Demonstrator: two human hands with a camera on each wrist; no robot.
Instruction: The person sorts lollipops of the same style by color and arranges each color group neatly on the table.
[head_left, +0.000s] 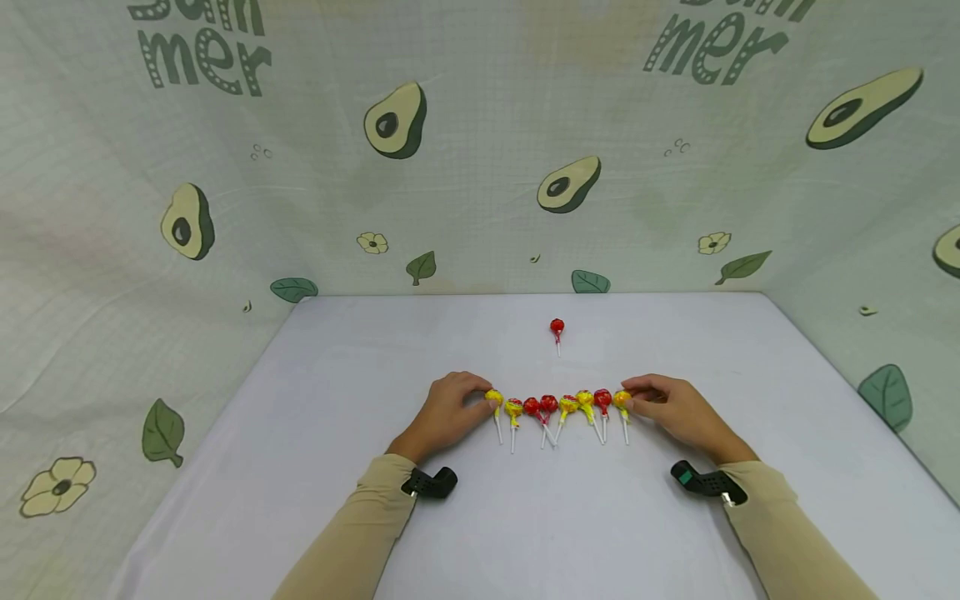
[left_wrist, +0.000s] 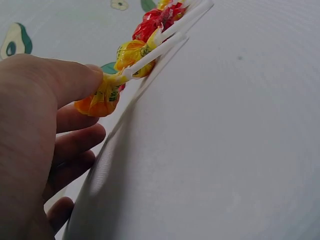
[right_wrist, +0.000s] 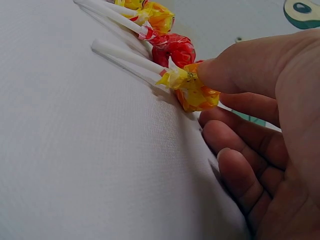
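Note:
Red and yellow wrapped lollipops lie in a row on the white table, white sticks toward me. At the row's left end my left hand (head_left: 448,414) pinches a yellow lollipop (left_wrist: 100,97) between thumb and fingers. At the right end my right hand (head_left: 675,410) pinches another yellow lollipop (right_wrist: 192,92) by its wrapped head. Between the hands are several more, among them a yellow lollipop (head_left: 513,408) beside the left one and a red lollipop (head_left: 603,399) beside the right one. Two red lollipops near the row's middle have crossing sticks. The index fingertips are partly hidden in the wrist views.
A single red lollipop (head_left: 557,326) lies apart, farther back on the white table (head_left: 570,525). Behind and beside the table hangs a pale cloth (head_left: 480,225) printed with avocados and leaves. Black bands with small devices sit on both wrists.

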